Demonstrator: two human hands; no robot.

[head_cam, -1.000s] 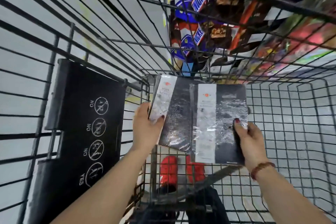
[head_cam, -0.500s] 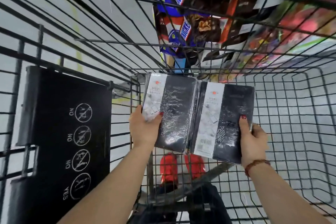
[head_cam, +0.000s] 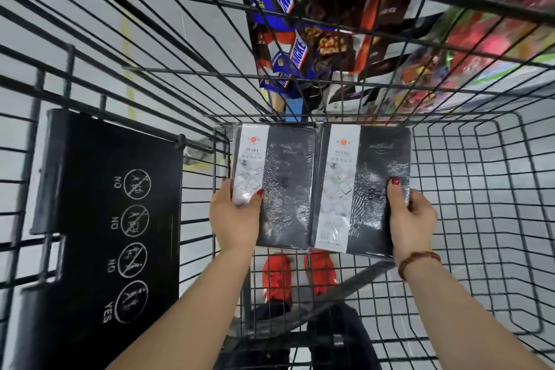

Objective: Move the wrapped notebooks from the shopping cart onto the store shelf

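Two black notebooks in shiny plastic wrap, each with a white label strip, are held side by side inside the wire shopping cart (head_cam: pixel 480 219). My left hand (head_cam: pixel 235 216) grips the lower left corner of the left notebook (head_cam: pixel 285 183), thumb on its cover. My right hand (head_cam: pixel 410 219) grips the lower right edge of the right notebook (head_cam: pixel 369 189), thumb on top. The two notebooks touch or slightly overlap along their inner edges. Both are raised off the cart's wire floor and face me. No store shelf is in view.
The cart's black child-seat flap (head_cam: pixel 111 219) with white NO/YES signs stands at the left. Candy-bar bags (head_cam: pixel 303 33) and other colourful packs (head_cam: pixel 480 48) show beyond the cart's far wall. Red shoes (head_cam: pixel 297 276) show through the wire floor.
Both hands have lifted the two notebooks a little and squared them up, so they sit level and side by side instead of tilted and overlapped.
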